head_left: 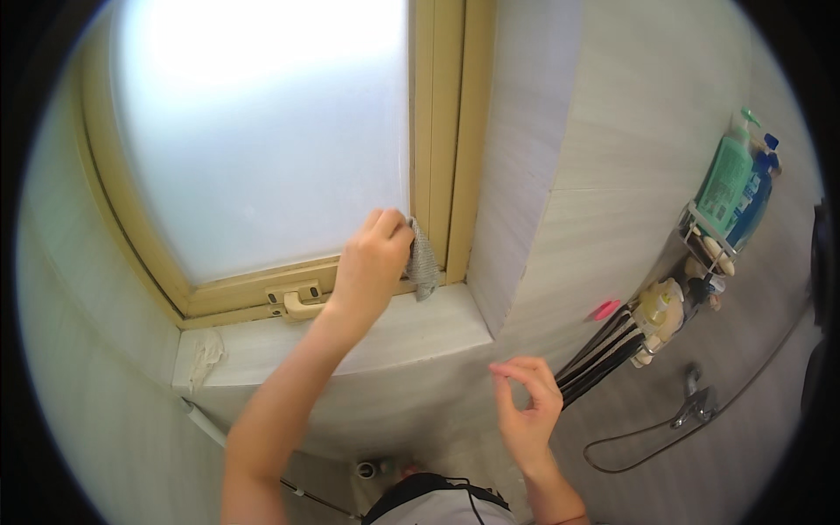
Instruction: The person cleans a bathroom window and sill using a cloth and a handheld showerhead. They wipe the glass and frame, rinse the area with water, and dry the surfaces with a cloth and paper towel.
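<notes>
My left hand [376,249] reaches up to the window and is closed on a grey cloth [423,267]. The cloth hangs at the lower right corner of the yellowish window frame [437,131], beside the frosted pane [271,140]. Below my left wrist is the cream window handle [302,306]. Lower down and to the right, my right hand [529,402] is held in mid-air, thumb and forefinger brought together in a ring. Nothing shows between those fingertips, and the hand is apart from the wall.
A crumpled pale cloth or wrapper [206,357] lies at the left end of the sill [420,337]. On the right wall, a rack [713,232] holds a green pump bottle [728,171] and a blue one [758,192]. A shower tap [696,402] with a hose is below. A pole [206,422] leans lower left.
</notes>
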{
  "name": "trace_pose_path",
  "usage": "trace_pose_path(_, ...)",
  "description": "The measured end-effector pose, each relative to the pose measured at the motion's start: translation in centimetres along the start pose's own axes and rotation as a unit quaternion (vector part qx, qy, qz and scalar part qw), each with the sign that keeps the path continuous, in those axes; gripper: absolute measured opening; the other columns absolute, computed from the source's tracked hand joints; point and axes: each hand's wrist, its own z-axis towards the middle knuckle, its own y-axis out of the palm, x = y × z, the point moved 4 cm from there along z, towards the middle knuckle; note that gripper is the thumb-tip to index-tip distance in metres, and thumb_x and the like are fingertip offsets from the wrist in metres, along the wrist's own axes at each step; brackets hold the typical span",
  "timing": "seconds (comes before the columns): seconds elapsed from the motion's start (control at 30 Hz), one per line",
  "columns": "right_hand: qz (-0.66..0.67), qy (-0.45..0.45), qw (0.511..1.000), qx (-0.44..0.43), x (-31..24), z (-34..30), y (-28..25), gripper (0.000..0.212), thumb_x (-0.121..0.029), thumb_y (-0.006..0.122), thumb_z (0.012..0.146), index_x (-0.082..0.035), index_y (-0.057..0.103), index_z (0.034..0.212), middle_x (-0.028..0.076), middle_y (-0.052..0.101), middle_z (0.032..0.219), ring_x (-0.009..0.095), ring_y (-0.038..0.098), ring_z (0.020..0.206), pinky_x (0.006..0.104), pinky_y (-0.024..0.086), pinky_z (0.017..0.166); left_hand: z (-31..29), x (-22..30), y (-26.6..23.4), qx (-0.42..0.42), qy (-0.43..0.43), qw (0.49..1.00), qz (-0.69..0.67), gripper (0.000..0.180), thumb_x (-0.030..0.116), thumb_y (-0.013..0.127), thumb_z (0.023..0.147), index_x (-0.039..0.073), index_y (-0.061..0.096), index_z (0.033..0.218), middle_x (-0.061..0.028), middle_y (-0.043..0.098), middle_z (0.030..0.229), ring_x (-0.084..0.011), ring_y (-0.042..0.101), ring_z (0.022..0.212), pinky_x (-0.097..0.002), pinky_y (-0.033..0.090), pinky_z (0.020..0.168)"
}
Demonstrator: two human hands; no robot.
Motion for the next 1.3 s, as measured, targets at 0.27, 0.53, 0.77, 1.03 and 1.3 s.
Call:
trace_pose_path(0.27,-0.012,0.03,0.999,-0.017,-0.2,0.3,-0.8,0.018,0.006,0.069,0.086,-0.003,0.077,0.1,0.01,0.067,0.095,0.018,0.064,0.083,0.0285,0.051,0.076,9.8,0.0,-5.3,0.184,0.038,0.981,0.049,0.016,-0.005,0.067,0.078,0.0,0.064,0.092,-0.0135,0.062,0.095,-0.0344,0.06,0.091,-0.0418,0.052,0.076)
trace_pose_path(0.53,0.034,-0.046,0.997,-0.06,-3.2,1.0,2.2,0.016,0.006,0.069,0.086,-0.001,0.074,0.1,0.008,0.067,0.091,0.017,0.061,0.077,0.0296,0.051,0.073,-0.2,0.4,-2.0,-0.003,-0.131,0.988,-0.085,0.016,-0.005,0.061,0.083,0.003,0.065,0.097,-0.0126,0.063,0.094,-0.0293,0.062,0.09,-0.0391,0.054,0.072)
trace_pose_path(0.77,-0.117,-0.109,0.987,-0.011,-4.4,7.6,8.8,0.037,-0.025,0.073,0.091,-0.004,0.066,0.12,0.008,0.063,0.101,0.024,0.058,0.082,0.0358,0.042,0.08,-2.9,-0.1,-5.8,-0.046,-0.394,0.769,-0.502,0.012,0.008,0.066,0.096,0.0,0.067,0.106,-0.0084,0.069,0.109,-0.0127,0.063,0.098,-0.0323,0.051,0.08)
trace_pose_path(1.03,0.317,0.057,0.926,-0.196,-3.4,6.4,15.3,0.031,-0.018,0.071,0.093,-0.004,0.07,0.12,-0.001,0.071,0.091,0.004,0.056,0.082,0.0226,0.036,0.066,-6.6,-0.5,-8.6,0.034,-0.369,0.78,-0.504,0.02,0.009,0.068,0.097,0.004,0.065,0.117,-0.004,0.069,0.104,-0.0109,0.062,0.097,-0.0269,0.05,0.085)
trace_pose_path(1.3,0.185,0.018,0.966,-0.181,-5.1,7.1,13.0,0.018,-0.01,0.071,0.092,-0.004,0.072,0.109,0.0,0.072,0.089,0.005,0.057,0.079,0.0236,0.041,0.069,4.2,-9.6,-21.3,0.33,-0.059,0.935,0.114,0.011,0.01,0.072,0.091,0.007,0.071,0.102,-0.0039,0.073,0.1,-0.018,0.065,0.083,-0.031,0.054,0.073)
